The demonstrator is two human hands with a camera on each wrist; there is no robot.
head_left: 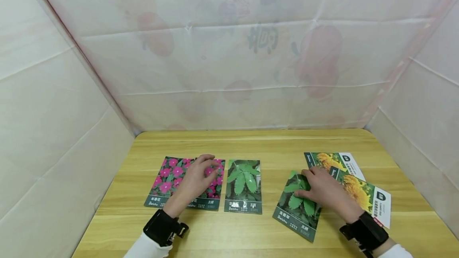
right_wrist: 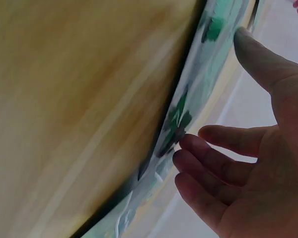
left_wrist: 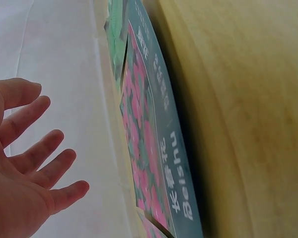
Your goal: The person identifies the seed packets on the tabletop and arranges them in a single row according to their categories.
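Note:
My left hand (head_left: 193,180) hovers over two seed packets with pink flowers (head_left: 173,176), fingers spread and holding nothing. In the left wrist view the pink-flower packet (left_wrist: 144,148) lies beyond the fingertips. My right hand (head_left: 324,188) rests its fingertips on a tilted green-leaf packet (head_left: 295,210), with thumb and fingers apart across its upper part. From the right wrist, the thumb (right_wrist: 260,57) and the relaxed fingers reach to the packet's surface. Another green-leaf packet (head_left: 243,186) lies straight beside the pink ones.
At the right, two packets with yellow flowers (head_left: 358,194) overlap, partly under my right forearm in view. All lie on a wooden table (head_left: 215,234). Pale cloth walls (head_left: 215,110) stand at its back and sides.

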